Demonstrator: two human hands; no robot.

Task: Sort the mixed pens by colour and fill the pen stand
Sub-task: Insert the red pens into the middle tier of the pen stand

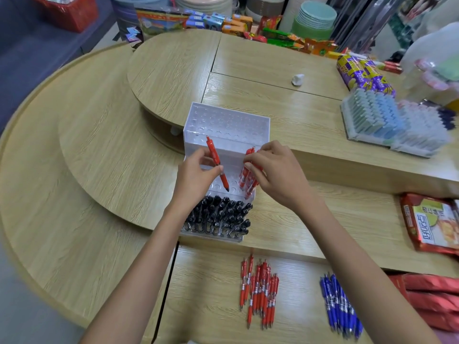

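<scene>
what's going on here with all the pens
A person is filling a clear tiered pen stand on a wooden counter. The left hand pinches one red pen, tip down over the middle tier, while the right hand grips a cluster of red pens at that tier's right end. The front tier is packed with black pens. A red pile and a blue pile lie loose nearer the person.

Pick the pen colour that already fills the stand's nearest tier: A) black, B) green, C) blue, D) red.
A: black pens pack the nearest tier of the pen stand; the left hand pinches one red pen, and the right hand holds several red pens.
</scene>
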